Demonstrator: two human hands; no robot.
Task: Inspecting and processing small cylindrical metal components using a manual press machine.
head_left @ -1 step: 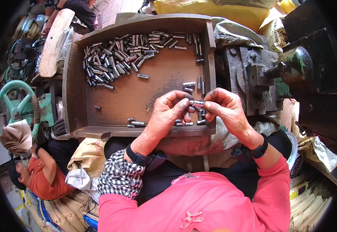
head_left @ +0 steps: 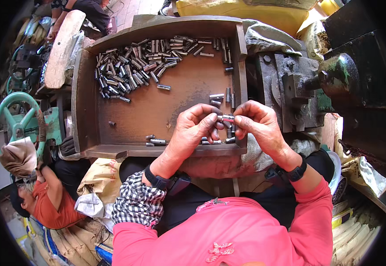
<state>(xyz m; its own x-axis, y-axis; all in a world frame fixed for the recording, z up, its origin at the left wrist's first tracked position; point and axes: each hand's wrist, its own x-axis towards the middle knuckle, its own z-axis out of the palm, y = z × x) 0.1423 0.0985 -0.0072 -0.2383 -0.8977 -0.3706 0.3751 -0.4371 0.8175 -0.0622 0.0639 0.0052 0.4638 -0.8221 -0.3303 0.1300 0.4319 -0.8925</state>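
The left hand (head_left: 196,126) and the right hand (head_left: 258,120) both pinch one small metal piece (head_left: 226,118), thumb and fingertips at either end, above the near right part of the tray. The left hand's other fingers curl under, and whether they hold anything more cannot be told; nor can I tell if the piece is a single part or two joined. The fingertips look dark, perhaps greasy; if so, a hard twist or push could make the smooth piece slip, and with so little surface to grip, it might drop. Right below lie loose pieces (head_left: 217,96), so a dropped one could mix with them and be hard to pick out. A low sweep of either hand might knock these about or trap a fingertip against the tray (head_left: 84,97) wall. More pieces (head_left: 158,142) lie by the near edge, where the left wrist, with its dark band (head_left: 158,181), could nudge them if it sank. The heap (head_left: 126,71) at the far left looks loosely stacked, so a jolt to the tray could make it slide. Beyond the right wall stands a heavy machine (head_left: 297,84); whether it runs is unclear, but a right hand drifting outward could strike its metal edges.
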